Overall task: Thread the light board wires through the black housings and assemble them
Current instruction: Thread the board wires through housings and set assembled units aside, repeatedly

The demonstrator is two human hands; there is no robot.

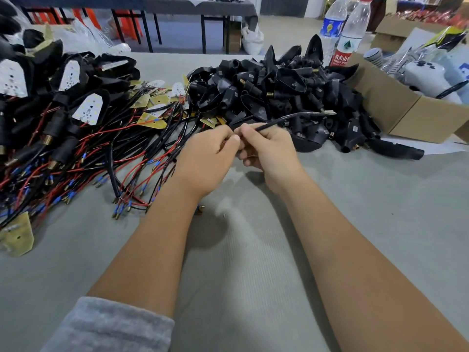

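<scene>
My left hand (210,153) and my right hand (269,148) meet at the table's middle, fingers curled. Between them they pinch a black sleeved wire (286,119) that arcs up and right to a small light board (328,113) at its end. What lies inside my palms is hidden. A heap of empty black housings (279,92) lies just behind my hands. Loose light boards with red and black wires (132,148) spread to the left. Assembled housings with white boards (86,107) pile at the far left.
An open cardboard box (406,115) with white parts stands at the right. Two plastic water bottles (347,39) stand behind the housings. A yellow board (17,237) lies at the left edge. Grey felt table surface (253,262) stretches under my forearms.
</scene>
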